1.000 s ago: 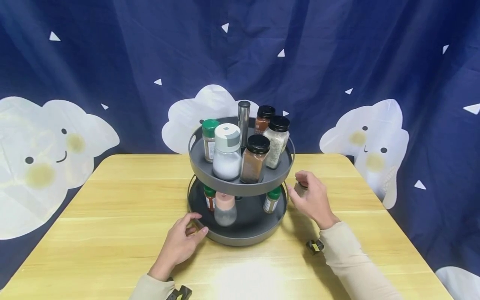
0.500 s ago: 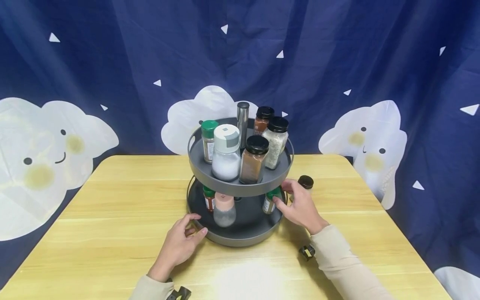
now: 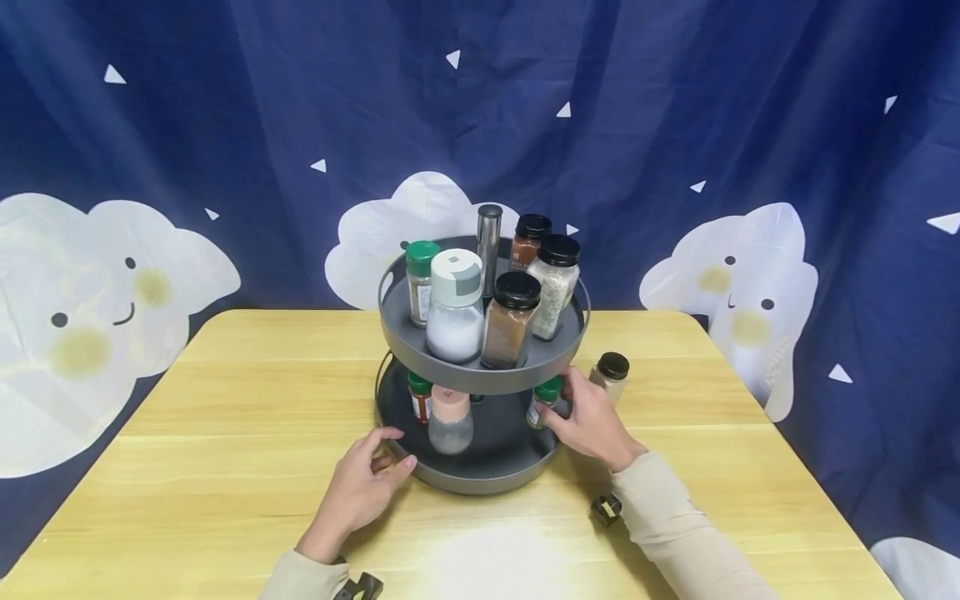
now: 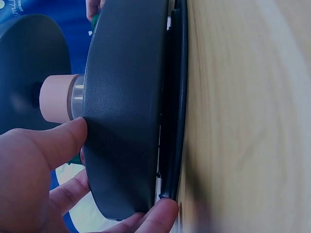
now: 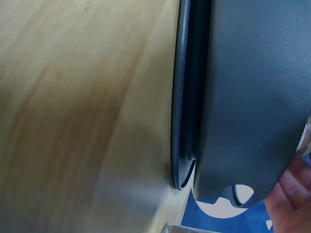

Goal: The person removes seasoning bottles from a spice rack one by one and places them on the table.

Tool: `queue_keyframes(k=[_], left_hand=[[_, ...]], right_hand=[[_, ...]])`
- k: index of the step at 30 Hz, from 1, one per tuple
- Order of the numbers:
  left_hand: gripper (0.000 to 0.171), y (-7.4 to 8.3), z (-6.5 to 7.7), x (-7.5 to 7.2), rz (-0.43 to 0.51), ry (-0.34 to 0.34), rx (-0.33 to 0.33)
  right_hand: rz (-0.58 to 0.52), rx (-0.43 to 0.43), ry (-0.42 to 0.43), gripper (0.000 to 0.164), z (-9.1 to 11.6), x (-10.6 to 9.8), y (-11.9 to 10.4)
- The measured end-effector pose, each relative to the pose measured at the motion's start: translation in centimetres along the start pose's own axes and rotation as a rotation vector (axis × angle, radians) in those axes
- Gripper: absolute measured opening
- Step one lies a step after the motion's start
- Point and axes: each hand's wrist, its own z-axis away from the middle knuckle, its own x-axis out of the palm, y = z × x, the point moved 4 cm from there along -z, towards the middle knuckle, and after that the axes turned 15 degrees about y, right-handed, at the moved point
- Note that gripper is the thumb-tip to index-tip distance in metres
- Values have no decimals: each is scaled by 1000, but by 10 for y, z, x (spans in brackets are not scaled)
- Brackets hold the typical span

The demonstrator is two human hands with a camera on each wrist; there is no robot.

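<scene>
A dark grey two-tier turntable [image 3: 480, 483] stands on the wooden table. My left hand [image 3: 363, 483] holds its lower tray at the front left, thumb at the rim and fingertips down by the base in the left wrist view. My right hand [image 3: 592, 421] reaches under the upper tray and grips a small green-capped spice jar [image 3: 542, 410] on the lower tray's right side, thumb in front and fingers behind. On that same tray are a pink-topped shaker [image 3: 451, 421] and another green-capped jar [image 3: 420, 398]. The right wrist view shows only some fingers [image 5: 291, 194] beside the tray wall.
Several jars fill the upper tray [image 3: 483, 379]: a white-topped shaker [image 3: 456, 304], a brown spice jar [image 3: 510, 321], a pale one [image 3: 553, 287]. A black-lidded jar [image 3: 611, 379] stands on the table, right of my right hand. A blue curtain [image 3: 480, 100] hangs behind.
My right hand has moved left from the black-lidded jar on the table, leaving it standing, and has taken hold of the green-capped jar. My left hand stays at the tray.
</scene>
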Motion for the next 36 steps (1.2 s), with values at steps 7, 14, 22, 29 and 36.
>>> queue_keyframes(k=[7, 14, 22, 29, 36], left_hand=[[40, 0, 0, 0, -4, -1, -3], [40, 0, 1, 0, -8, -1, -1], [39, 0, 1, -1, -3, 0, 4], [40, 0, 1, -1, -5, -1, 0], [40, 2, 2, -1, -3, 1, 3]], right_hand=[[6, 18, -6, 44, -2, -1, -2], [-14, 27, -12, 43, -3, -1, -3], [-21, 42, -22, 41, -4, -1, 0], [7, 35, -23, 42, -5, -3, 1], [-30, 75, -41, 42, -7, -5, -1]])
